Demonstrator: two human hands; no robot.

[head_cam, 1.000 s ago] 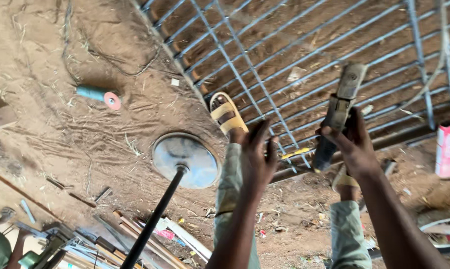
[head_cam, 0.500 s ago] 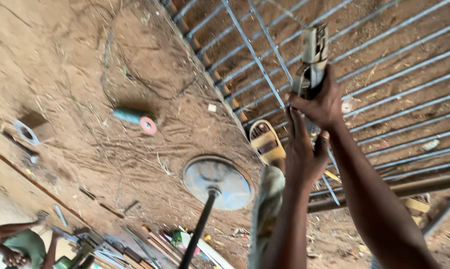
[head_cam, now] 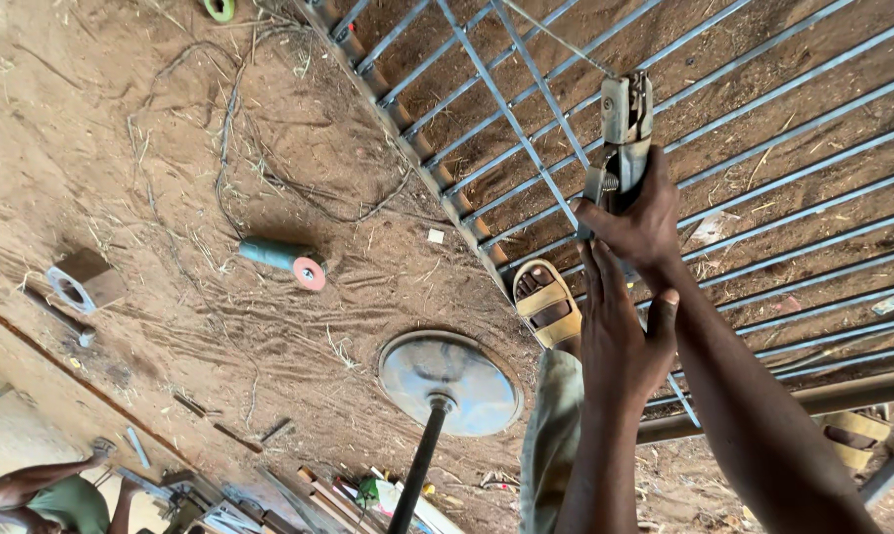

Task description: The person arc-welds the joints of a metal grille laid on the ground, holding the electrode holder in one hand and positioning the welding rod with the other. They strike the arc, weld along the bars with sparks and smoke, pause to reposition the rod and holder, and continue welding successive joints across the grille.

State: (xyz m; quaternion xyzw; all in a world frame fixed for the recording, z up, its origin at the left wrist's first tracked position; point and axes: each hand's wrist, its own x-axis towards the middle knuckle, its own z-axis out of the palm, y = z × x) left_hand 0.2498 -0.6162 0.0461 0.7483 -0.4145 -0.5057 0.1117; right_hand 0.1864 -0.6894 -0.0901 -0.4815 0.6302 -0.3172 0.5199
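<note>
From the head camera, the right hand (head_cam: 637, 225) was clenched around the grey metal electrode holder (head_cam: 620, 138), its long axis pointing away toward the grey steel bar gate (head_cam: 763, 148) lying on the dirt floor (head_cam: 150, 178). The left hand (head_cam: 620, 336), nearer the body, gripped the right wrist, fingers curled.

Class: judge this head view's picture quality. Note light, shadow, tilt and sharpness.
Head view: even daylight, soft shadows; horizon strongly tilted; the right hand gripping the grey metal clamp-like holder is sharp, as is the grey steel bar grille; no glare.
</note>
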